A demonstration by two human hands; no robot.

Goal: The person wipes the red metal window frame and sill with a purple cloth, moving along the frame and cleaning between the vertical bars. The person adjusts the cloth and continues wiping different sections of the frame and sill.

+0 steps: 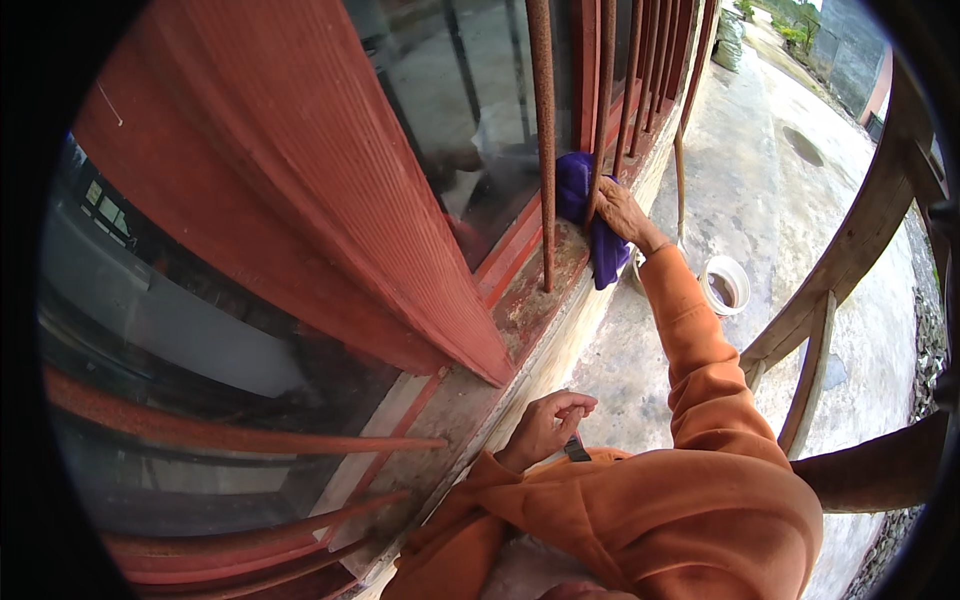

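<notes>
My right hand (pixel 622 214) reaches out to a rusty window bar and grips a purple cloth (pixel 574 186). Part of the cloth lies behind the bar by the red window frame, and part hangs over the edge of the sill (pixel 532 307). The fingertips are partly hidden by the bar. My left hand (pixel 547 427) is held near my body beside the wall, fingers curled loosely, with no object visible in it. Glass panes (pixel 465 112) stand behind the bars, on both sides of a thick red wooden post (pixel 300 172).
Rusty bars (pixel 548 150) rise from the sill. A white bucket (pixel 726 286) stands on the concrete ground at the right, near a thin wooden stick (pixel 681 180). A wooden ladder-like frame (pixel 832 262) stands close on my right. A filled sack (pixel 727 41) is farther along the wall.
</notes>
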